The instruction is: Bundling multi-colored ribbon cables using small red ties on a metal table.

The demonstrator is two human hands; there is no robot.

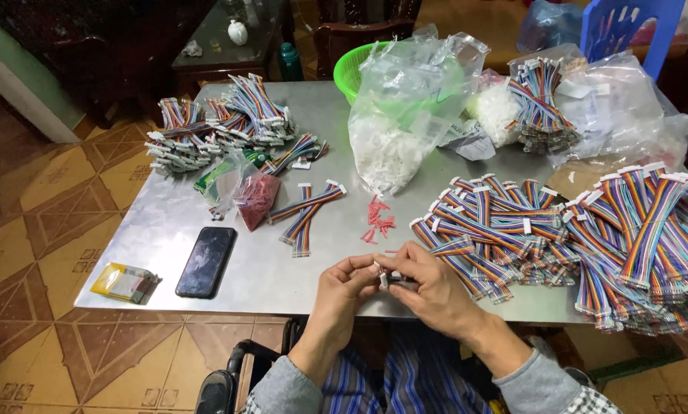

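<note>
My left hand [345, 288] and my right hand [430, 285] meet at the near edge of a grey metal table [167, 222]. Together they pinch a small white connector [385, 277] on the end of a ribbon cable, mostly hidden by my fingers. Several small red pieces [378, 220] lie scattered just beyond my hands. A big heap of rainbow ribbon cables with white connectors [559, 230] lies to the right of my right hand.
A black phone [206, 261] and a yellow packet [123, 281] lie near the left front edge. Bundled cables [213, 126] sit far left, loose cables [307, 211] and a bag of red parts [256, 199] mid-table. Clear bags of white connectors [398, 115], a green basket [355, 67] and a blue chair [624, 27] stand behind.
</note>
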